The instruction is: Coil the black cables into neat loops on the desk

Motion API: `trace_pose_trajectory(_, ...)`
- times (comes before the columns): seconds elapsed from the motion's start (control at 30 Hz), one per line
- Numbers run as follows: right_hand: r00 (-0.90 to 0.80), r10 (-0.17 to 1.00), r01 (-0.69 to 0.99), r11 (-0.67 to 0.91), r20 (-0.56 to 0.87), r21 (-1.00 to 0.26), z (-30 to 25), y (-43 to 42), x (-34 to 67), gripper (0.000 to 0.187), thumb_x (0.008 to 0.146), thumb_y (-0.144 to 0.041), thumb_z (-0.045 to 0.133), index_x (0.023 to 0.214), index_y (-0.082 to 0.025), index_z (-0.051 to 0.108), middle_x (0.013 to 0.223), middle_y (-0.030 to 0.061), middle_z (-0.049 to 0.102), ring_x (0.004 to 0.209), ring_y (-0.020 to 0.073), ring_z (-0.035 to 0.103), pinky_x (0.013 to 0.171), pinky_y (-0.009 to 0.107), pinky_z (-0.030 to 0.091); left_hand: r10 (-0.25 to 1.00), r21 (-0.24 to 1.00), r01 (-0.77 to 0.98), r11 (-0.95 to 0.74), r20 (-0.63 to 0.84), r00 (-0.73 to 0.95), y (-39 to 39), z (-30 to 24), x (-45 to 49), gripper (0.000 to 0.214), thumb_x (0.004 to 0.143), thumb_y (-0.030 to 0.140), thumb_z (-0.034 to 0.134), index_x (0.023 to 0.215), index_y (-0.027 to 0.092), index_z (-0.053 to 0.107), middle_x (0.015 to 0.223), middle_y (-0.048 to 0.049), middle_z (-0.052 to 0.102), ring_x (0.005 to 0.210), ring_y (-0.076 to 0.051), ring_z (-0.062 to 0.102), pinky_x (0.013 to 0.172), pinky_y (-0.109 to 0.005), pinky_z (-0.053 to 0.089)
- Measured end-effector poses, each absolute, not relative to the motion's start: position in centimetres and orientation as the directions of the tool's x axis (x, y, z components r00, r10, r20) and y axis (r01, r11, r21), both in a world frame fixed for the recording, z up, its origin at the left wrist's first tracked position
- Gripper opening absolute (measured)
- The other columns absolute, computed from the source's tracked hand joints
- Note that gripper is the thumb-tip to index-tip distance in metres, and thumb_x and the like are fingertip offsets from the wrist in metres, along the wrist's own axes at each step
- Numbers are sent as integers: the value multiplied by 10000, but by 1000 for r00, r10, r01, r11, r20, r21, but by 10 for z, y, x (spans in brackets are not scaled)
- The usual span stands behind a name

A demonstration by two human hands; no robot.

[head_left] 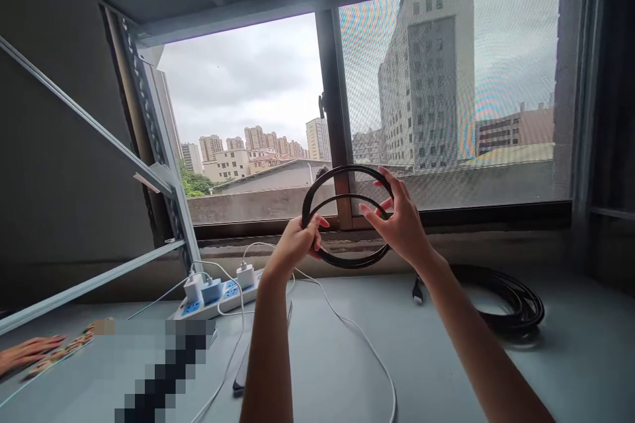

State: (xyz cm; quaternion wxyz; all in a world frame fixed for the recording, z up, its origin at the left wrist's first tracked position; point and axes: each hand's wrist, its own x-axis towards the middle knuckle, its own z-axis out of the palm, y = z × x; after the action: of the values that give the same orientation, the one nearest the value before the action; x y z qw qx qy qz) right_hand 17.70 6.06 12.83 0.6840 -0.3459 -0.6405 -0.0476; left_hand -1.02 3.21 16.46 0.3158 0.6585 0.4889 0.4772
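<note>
A loop of black cable (pixel 311 193) is held up in front of the window, well above the table. My left hand (pixel 302 238) grips its left side, with the thumb over the strands. At the right side, my right hand (pixel 399 218) has its fingers around the strands, while its thumb reaches toward the inside of the loop. One thinner turn of cable stands apart from the main bundle within the ring. Below my right forearm lies a second coil of black cable (pixel 533 310) on the table (pixel 347 370). Close to it is a dark cable end with a plug (pixel 417 294).
A white power strip (pixel 218 297) with several chargers sits at the back left, its white cables (pixel 370 344) crossing the table. A dark flat device (pixel 239 386) lies beside my left forearm. Metal shelf posts (pixel 173 205) rise at the left. Another person's hand (pixel 34 351) shows far left.
</note>
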Motion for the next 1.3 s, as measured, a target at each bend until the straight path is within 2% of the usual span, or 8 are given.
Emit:
trace_pose_trajectory(0.2, 31, 408, 493, 788, 913, -369, 129, 55, 173, 647, 780, -472, 619, 1353, -234, 436, 963, 29, 651, 439, 64, 463, 507, 262, 464, 981, 855, 484, -187, 185, 51, 24, 165, -26, 229, 858, 300, 455, 844, 127, 605, 473, 42, 438, 440, -104, 450, 446, -227, 450)
trace_pose_trajectory(0.43, 19, 368, 538, 780, 930, -319, 133, 49, 180, 531, 807, -410, 619, 1300, -238, 521, 838, -9, 644, 429, 54, 394, 507, 234, 418, 987, 858, 491, -154, 112, 112, 29, 160, -19, 375, 854, 469, 460, 888, 124, 603, 518, 4, 539, 494, -133, 548, 505, -242, 469)
trace_pose_trajectory(0.67, 81, 408, 516, 763, 909, -389, 137, 43, 200, 465, 797, -444, 609, 1214, -239, 611, 771, 2, 651, 397, 52, 360, 416, 214, 368, 954, 904, 352, -245, 158, 256, 21, 162, -3, 379, 840, 474, 507, 961, 121, 573, 521, -12, 571, 553, -143, 593, 546, -218, 458)
trace_pose_trajectory(0.8, -36, 519, 440, 776, 854, -453, 136, 41, 202, 373, 824, -473, 561, 1072, -232, 699, 644, -11, 659, 347, 58, 368, 359, 205, 307, 882, 926, 169, -336, 247, 402, 13, 163, 7, 303, 833, 374, 557, 1031, 150, 509, 500, 26, 527, 523, -164, 607, 539, -241, 473)
trace_pose_trajectory(0.87, -85, 526, 454, 777, 847, -437, 136, 40, 199, 346, 817, -466, 576, 1031, -234, 717, 639, -9, 674, 366, 71, 427, 378, 206, 314, 868, 935, 133, -330, 245, 431, 13, 161, 11, 235, 848, 351, 538, 984, 161, 515, 475, 49, 466, 419, -128, 528, 436, -212, 420)
trace_pose_trajectory(0.93, -91, 510, 490, 771, 855, -408, 136, 39, 194, 327, 813, -456, 587, 1022, -241, 720, 671, 1, 696, 436, 103, 524, 416, 212, 340, 883, 946, 119, -301, 229, 409, 15, 159, 13, 169, 878, 318, 490, 892, 154, 527, 439, 77, 355, 328, -65, 365, 348, -162, 295)
trace_pose_trajectory(1.03, -91, 486, 500, 777, 869, -383, 137, 38, 190, 319, 819, -445, 588, 1033, -244, 715, 738, 14, 720, 582, 151, 623, 485, 227, 392, 900, 961, 94, -260, 206, 385, 19, 159, 13, 178, 892, 259, 465, 774, 141, 526, 442, 92, 233, 340, -22, 197, 336, -134, 149)
trace_pose_trajectory(1.3, -80, 427, 425, 832, 901, -357, 142, 27, 187, 288, 793, -417, 632, 1003, -241, 721, 903, 20, 733, 690, 165, 662, 573, 248, 469, 873, 943, 100, -318, 250, 419, 10, 164, 14, 246, 778, 369, 647, 710, 164, 529, 494, 81, 220, 404, -23, 137, 367, -167, 72)
